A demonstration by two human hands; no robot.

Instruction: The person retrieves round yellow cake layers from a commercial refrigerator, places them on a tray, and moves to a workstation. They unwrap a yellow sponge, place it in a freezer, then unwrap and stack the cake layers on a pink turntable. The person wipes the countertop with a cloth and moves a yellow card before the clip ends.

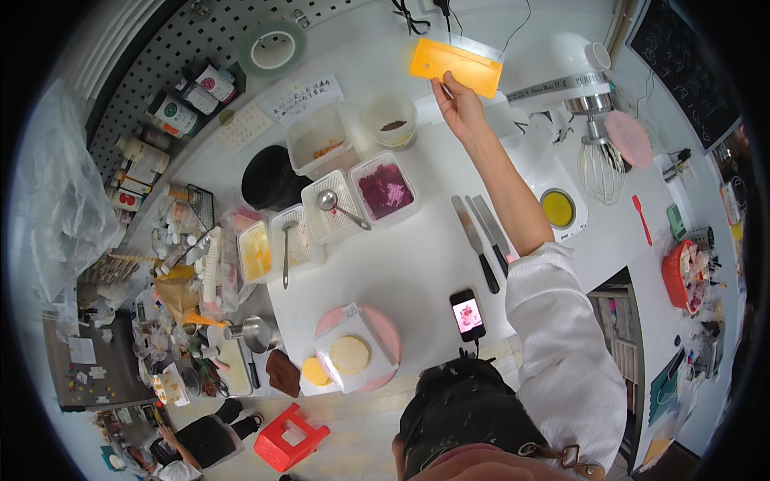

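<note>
My right hand [460, 105] reaches to the far side of the worktable and holds a flat orange-yellow plastic piece [456, 67], possibly a scraper, with a pale strip along its far edge. My left hand is out of view. Before me, a pale round cake layer [349, 355] lies on a clear sheet [376, 337] over a pink turntable [388, 327]. A smaller yellow cake round [315, 371] is beside it. Two black-handled spatulas, the nearer one a long palette knife [475, 240], lie under my forearm's left side. A phone [467, 315] with a lit picture lies near the table's front edge.
White baskets, one with purple filling [385, 189], stand mid-table, with a ladle [340, 207] across one. A black bowl [271, 177] is behind. At right are a stand mixer [592, 102] and a scale [568, 233]. A red stool [289, 438] and another person [198, 442] are lower left.
</note>
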